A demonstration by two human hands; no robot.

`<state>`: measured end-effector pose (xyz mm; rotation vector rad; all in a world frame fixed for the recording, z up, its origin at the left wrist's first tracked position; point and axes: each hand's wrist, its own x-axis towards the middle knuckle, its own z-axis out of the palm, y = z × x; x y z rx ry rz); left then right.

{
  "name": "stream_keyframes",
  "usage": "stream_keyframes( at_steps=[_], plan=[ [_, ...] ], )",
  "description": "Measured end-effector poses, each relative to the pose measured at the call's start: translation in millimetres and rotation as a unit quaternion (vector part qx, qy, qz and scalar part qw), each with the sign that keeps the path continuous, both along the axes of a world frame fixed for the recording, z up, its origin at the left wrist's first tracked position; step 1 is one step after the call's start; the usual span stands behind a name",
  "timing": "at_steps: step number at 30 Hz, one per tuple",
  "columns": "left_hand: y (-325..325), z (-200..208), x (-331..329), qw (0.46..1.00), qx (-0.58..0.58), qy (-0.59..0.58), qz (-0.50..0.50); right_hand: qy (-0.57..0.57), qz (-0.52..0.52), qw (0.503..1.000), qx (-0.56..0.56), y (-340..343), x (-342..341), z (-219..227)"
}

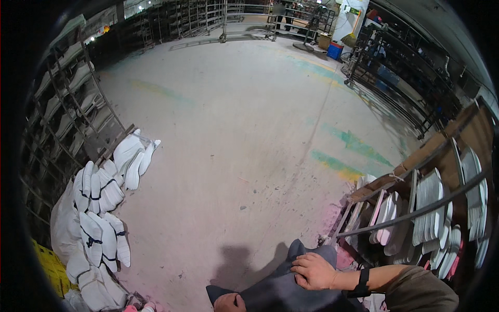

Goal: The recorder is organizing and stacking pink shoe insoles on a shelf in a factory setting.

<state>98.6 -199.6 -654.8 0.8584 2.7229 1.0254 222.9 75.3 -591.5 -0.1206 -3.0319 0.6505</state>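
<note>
My right hand (314, 271) lies on dark grey cloth (291, 291) over my knee, its fingers laid loosely over it, holding nothing. A black band (362, 281) circles that wrist. My left hand (229, 302) rests on the same cloth at the lower edge, partly cut off, with its fingers bent over the knee and nothing seen in them. Nearest my right arm stands a metal rack (410, 212) filled with white shoe soles (430, 205), some pink-edged. Bundles of white soles (92, 236), tied with dark bands, lie on the floor at the left.
A tall rack (65, 99) with pale pieces stands left, above a yellow crate (49, 268). Dark wheeled racks (395, 78) line the right. A blue bin (335, 51) and a person (283, 18) are far back. Green and yellow marks (358, 148) cross the concrete floor.
</note>
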Motion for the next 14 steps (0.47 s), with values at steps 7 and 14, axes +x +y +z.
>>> stream_keyframes(
  at_steps=[7, 14],
  plan=[
    [5, 27, -22, 0.980, -0.159, -0.110, -0.038, -0.092, 0.011, 0.993, -0.066, 1, -23, 21],
    [15, 74, -14, 0.923, -0.354, -0.113, -0.098, -0.170, 0.042, 0.984, 0.017, -25, 9, 19]
  ],
)
